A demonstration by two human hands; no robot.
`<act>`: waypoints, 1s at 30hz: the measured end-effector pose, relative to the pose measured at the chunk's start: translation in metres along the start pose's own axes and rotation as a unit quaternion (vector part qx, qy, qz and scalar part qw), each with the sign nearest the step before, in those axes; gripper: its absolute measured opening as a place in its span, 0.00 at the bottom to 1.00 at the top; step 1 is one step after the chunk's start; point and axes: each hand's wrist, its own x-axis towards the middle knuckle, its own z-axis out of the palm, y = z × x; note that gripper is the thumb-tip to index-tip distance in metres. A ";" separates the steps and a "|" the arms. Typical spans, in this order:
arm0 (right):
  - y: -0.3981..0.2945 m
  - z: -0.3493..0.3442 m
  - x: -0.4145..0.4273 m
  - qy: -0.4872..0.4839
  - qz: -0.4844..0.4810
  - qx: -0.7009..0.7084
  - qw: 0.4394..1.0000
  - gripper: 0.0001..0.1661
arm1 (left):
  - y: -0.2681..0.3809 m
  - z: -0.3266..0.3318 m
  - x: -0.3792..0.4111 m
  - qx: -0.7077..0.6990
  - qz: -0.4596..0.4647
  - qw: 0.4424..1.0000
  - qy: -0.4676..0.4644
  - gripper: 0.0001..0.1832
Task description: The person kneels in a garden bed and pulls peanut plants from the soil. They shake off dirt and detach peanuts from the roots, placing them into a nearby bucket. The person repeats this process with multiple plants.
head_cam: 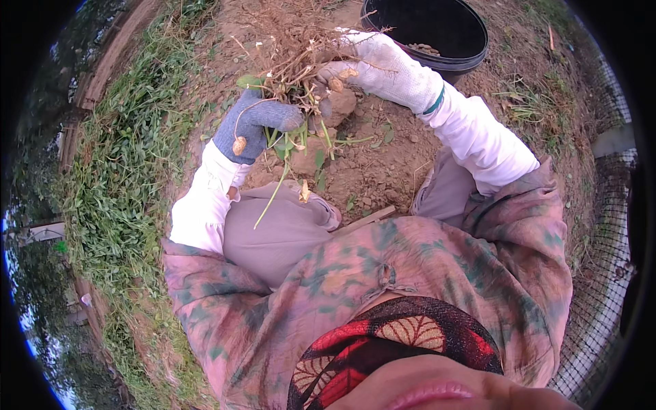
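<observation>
Before me a pulled-up bunch of peanut plants (294,66) is held roots upward, its cut green stems hanging below. My left hand (251,125), in a grey-blue knit glove, grips the stems. A peanut pod (239,145) dangles on a thin runner in front of that glove. My right hand (371,66), in a white knit glove, is at the right side of the roots, its fingers partly hidden among them. Close to its fingertips hang more peanut pods (336,84). Whether those fingers pinch a pod or the roots is unclear.
A black bucket (435,61) with some peanuts (424,49) at its bottom stands beyond my right hand. Heaped green plants (128,179) lie along the left. Dirt clods (342,106) lie beneath the bunch. Black netting (599,246) runs along the right edge.
</observation>
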 end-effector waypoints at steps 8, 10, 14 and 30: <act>-0.023 -0.027 -0.003 -0.026 0.029 -0.046 0.998 0.24 | 0.002 0.000 0.005 -0.052 -0.025 0.998 -0.012 0.24; -0.024 -0.023 -0.009 -0.042 -0.044 -0.095 0.994 0.21 | -0.012 -0.028 0.002 0.214 0.241 0.942 -0.094 0.16; -0.018 -0.020 -0.027 -0.246 -0.007 -0.300 0.922 0.09 | -0.035 -0.062 0.003 0.297 0.366 0.880 -0.063 0.09; 0.037 -0.084 -0.009 -0.064 0.302 0.055 0.950 0.21 | -0.038 -0.060 -0.004 0.238 0.422 0.875 0.008 0.13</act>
